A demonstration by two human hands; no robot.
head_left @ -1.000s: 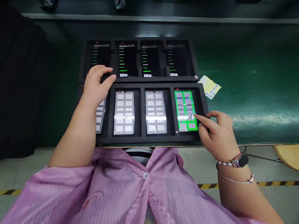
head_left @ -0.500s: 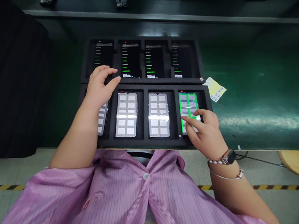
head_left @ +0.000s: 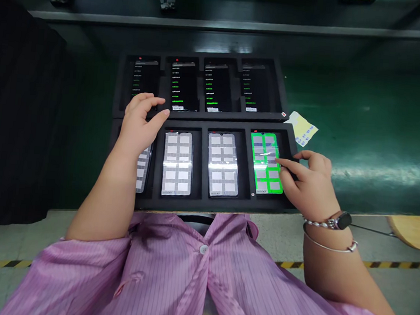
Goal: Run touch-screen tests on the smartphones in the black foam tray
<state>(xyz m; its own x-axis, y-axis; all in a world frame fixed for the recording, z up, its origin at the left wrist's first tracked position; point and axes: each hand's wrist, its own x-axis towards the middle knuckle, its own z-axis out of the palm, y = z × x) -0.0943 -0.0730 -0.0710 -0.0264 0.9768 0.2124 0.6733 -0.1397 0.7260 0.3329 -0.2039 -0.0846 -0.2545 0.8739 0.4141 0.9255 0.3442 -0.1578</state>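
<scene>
While the right hand (head_left: 312, 186) presses its extended index fingertip (head_left: 278, 159) on the screen of the rightmost phone (head_left: 266, 163), the remaining fingers are curled and grasp nothing. That phone lies flat in the right-end pocket of the near tray (head_left: 194, 203). Green lines frame most of its grid cells, and some cells about the middle look grey. By that showing, this unit appears largely traced, while the two middle phones (head_left: 177, 163) show plain white-and-grey grids, apparently untouched. The leftmost phone (head_left: 142, 166) is half hidden under the left hand (head_left: 139, 122), which rests slack and open at the tray's rim, holding nothing. Both trays are matt black foam with rectangular pockets. The screens are glossy, under wrinkled film. The far tray (head_left: 280, 92) carries four dark screens listing text. A yellow label sheet (head_left: 303, 128) lies beside it on the green belt (head_left: 362, 131).
</scene>
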